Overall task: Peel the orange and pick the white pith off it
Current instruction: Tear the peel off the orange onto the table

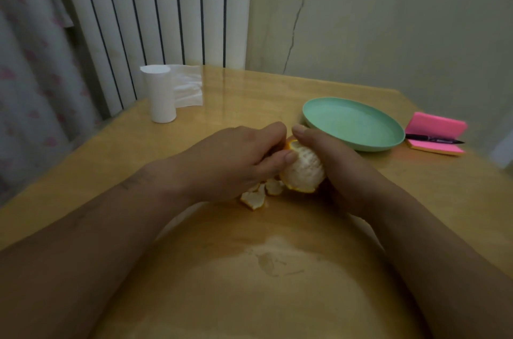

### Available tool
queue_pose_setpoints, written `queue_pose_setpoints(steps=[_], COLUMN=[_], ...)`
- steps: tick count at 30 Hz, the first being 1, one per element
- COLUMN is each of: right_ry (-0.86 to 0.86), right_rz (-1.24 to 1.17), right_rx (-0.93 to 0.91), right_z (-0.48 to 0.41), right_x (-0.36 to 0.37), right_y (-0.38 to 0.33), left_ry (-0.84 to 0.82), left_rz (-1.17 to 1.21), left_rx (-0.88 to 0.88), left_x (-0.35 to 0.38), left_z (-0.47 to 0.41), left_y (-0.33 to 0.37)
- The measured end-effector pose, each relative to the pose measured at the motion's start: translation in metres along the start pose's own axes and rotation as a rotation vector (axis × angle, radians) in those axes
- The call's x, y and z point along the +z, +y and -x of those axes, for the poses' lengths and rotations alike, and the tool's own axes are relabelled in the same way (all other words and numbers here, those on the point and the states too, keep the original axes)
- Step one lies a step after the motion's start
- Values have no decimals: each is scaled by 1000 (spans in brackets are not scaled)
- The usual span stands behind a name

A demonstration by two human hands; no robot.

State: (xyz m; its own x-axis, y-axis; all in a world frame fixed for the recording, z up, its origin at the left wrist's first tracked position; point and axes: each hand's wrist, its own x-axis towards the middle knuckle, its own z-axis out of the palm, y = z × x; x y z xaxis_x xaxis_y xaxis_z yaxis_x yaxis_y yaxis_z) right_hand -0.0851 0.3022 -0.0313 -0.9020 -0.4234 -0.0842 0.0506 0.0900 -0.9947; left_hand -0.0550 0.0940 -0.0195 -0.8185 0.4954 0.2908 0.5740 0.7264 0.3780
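The orange (304, 169) is held just above the table (249, 269), mostly bare. The right hand (341, 169) cups it; the left hand (236, 163) pinches what seems the last peel. Peel pieces (256, 195) lie below. The pith remains.

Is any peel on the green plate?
No, the green plate shows nothing on it; the peel pieces lie on the table below the left hand.
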Motion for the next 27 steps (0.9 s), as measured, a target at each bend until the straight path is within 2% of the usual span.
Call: queue_pose_setpoints(steps=[6, 11, 16, 27], right_ry=[-31, -44, -19, 14], right_rz=[-18, 0, 85, 121], right_rx=[10, -24, -2, -47], right_z=[1, -1, -3, -7], right_x=[4, 2, 3, 2], right_y=[-3, -1, 0, 3], left_ry=[-65, -70, -37, 53], left_rz=[0, -110, -252, -272], left_rx=[-24, -22, -10, 0], left_x=[-6, -9, -7, 2], left_z=[3, 4, 4, 3], left_y=[0, 3, 7, 8])
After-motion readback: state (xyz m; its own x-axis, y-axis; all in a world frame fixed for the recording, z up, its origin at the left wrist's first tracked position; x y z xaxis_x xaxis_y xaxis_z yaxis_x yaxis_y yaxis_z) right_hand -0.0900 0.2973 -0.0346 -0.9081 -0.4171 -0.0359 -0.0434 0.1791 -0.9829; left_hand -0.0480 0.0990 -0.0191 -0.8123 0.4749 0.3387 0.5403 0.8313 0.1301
